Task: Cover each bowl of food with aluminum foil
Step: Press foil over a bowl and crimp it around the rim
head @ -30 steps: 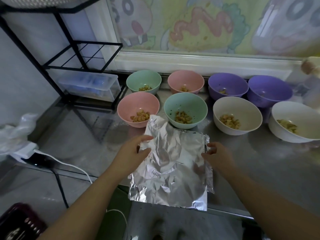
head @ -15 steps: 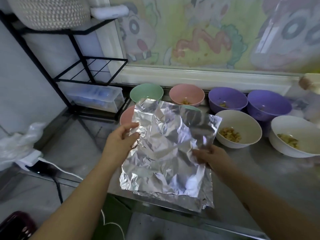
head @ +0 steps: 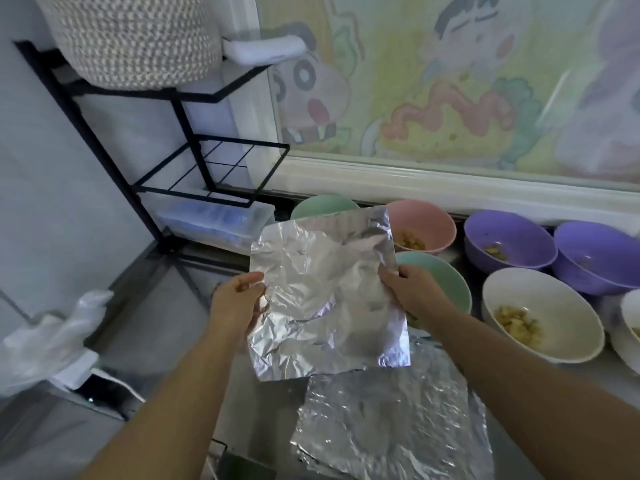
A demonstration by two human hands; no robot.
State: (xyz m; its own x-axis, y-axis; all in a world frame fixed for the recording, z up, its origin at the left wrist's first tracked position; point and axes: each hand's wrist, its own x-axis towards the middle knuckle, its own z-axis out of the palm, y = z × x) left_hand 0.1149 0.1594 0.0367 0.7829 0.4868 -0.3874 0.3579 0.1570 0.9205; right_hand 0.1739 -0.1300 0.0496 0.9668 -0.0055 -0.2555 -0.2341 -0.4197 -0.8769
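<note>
Both hands hold one crumpled sheet of foil in the air above the counter; the left hand pinches the sheet's left edge, thumb on top and fingers curled beneath; the right hand pinches the right edge near its upper corner. More foil lies flat on the counter below and nearer the person (how many sheets it holds cannot be told). The held sheet hides part of a green bowl at the back and of a second green bowl just beside the right hand; none of the bowls in view is covered. To the right stand a pink bowl, two purple bowls and a white bowl, each with bits of yellowish food. A black wire rack at the left carries a woven basket.
</note>
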